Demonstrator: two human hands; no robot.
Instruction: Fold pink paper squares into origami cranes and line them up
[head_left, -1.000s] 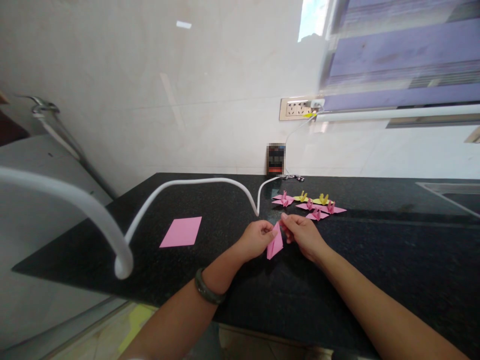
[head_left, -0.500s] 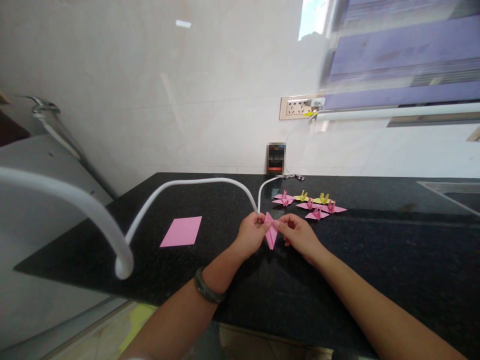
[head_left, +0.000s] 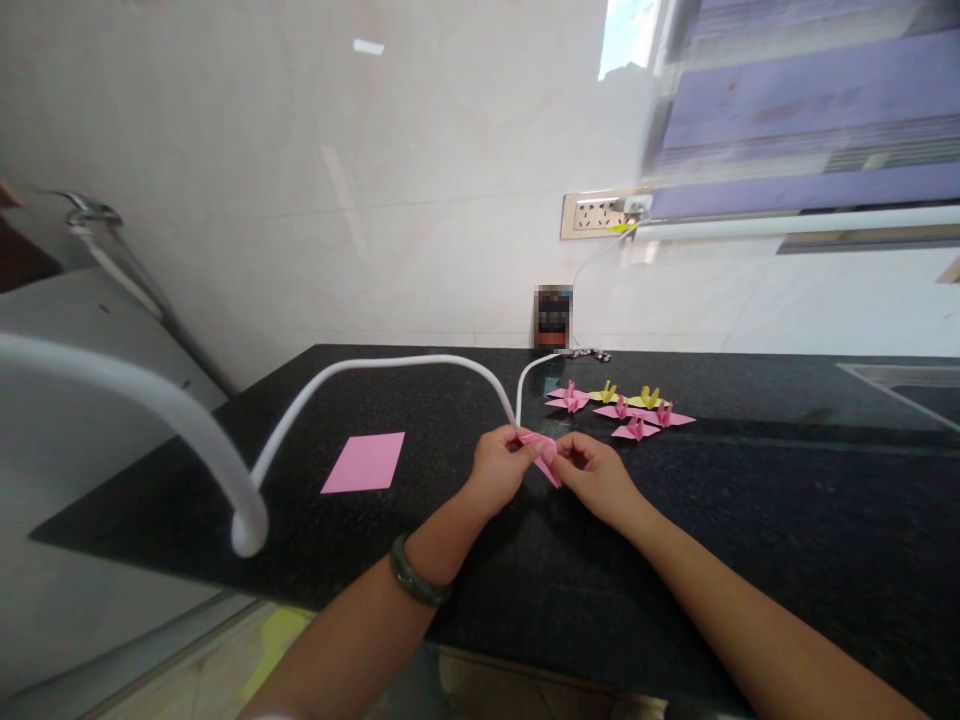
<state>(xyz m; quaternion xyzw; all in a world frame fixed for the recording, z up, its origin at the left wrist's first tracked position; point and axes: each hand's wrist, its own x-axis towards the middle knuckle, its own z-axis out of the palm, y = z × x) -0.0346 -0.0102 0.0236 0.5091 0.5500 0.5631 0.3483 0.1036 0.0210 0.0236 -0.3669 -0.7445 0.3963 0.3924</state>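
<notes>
Left hand (head_left: 499, 472) and right hand (head_left: 598, 477) pinch the pink paper (head_left: 541, 446).

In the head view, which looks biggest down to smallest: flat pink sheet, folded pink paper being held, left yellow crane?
1. flat pink sheet.
2. folded pink paper, partly hidden.
3. left yellow crane; farther away, so last two unsure.

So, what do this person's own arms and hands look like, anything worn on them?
Both forearms are bare, with no sleeves in view and no gloves. The left hand has a dark greenish bangle on its wrist. The right hand and wrist carry nothing visible.
</notes>
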